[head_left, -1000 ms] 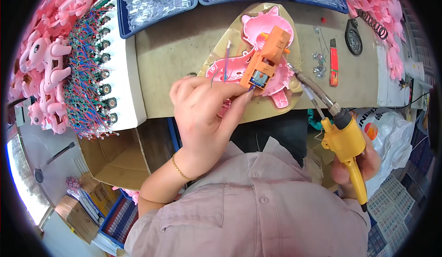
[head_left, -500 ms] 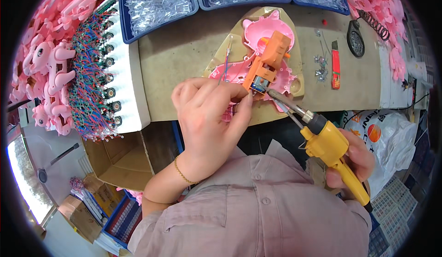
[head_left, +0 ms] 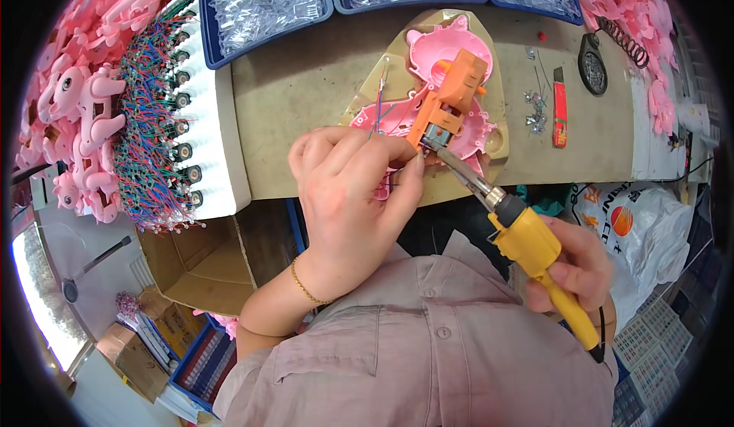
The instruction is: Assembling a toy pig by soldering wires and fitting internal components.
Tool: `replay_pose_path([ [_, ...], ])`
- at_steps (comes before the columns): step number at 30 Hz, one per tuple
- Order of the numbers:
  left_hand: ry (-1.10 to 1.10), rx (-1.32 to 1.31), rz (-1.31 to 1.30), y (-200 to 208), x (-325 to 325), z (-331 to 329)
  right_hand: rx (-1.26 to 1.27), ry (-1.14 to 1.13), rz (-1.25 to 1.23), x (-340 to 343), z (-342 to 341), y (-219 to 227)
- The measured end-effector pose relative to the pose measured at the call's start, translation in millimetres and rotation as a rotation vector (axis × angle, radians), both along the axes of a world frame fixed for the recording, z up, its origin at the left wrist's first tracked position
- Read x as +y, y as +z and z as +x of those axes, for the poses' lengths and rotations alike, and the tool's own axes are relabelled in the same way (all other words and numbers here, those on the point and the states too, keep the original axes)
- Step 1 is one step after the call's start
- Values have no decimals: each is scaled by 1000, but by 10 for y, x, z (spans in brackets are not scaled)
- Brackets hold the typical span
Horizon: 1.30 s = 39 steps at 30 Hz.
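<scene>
My right hand (head_left: pixel 577 263) is wrapped round a yellow soldering iron (head_left: pixel 527 240). The iron's metal tip reaches the silver motor at the lower end of an orange gear housing (head_left: pixel 462 79). Against that same end, my left hand (head_left: pixel 352 198) is closed, thumb and forefinger pinching a thin wire, mostly hidden by the fingers. Beneath the housing lies a pink plastic toy shell half (head_left: pixel 424 52), seated in a tan fixture (head_left: pixel 493 68). Thin coloured wires (head_left: pixel 380 102) rise from the shell beside my left fingers.
Blue trays (head_left: pixel 267 52) of clear plastic parts line the back. On the left are bundled wires with round black parts (head_left: pixel 153 121) and piled pink toys (head_left: pixel 99 106). A red utility knife (head_left: pixel 560 113), small metal bits (head_left: pixel 537 113) and a coiled iron stand (head_left: pixel 592 68) lie right.
The soldering iron and my right hand have shifted slightly left and down, the tip now further onto the motor. My left hand stays nearly in place, still pinched at the housing's end.
</scene>
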<state>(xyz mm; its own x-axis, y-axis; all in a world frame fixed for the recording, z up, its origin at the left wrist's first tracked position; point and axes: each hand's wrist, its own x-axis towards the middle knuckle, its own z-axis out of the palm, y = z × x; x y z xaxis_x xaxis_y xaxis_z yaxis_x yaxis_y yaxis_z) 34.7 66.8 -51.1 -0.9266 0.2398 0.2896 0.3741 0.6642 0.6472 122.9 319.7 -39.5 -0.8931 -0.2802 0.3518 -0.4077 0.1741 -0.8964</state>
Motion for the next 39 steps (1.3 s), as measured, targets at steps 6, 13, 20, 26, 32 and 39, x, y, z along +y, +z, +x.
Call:
replay_pose_path([
  [6, -7, -5, -14, 18, -13, -8, 22, -70, -12, 76, 78, -28],
  [13, -42, 332, -28, -4, -149, -58, 59, -183, -35, 158, 167, -37],
  [20, -176, -644, 908, 153, -292, -103, 19, -372, -105, 79, 153, 42],
  [26, -185, -334, 125, 229, -182, -11, -55, -561, -50, 197, 337, -31],
  [32, -147, -169, 38, 259, -45, 48, -34, -491, -82, 129, 307, -37],
  [39, -93, 29, -74, 134, 54, 20, -71, -225, -240, 105, 296, -73],
])
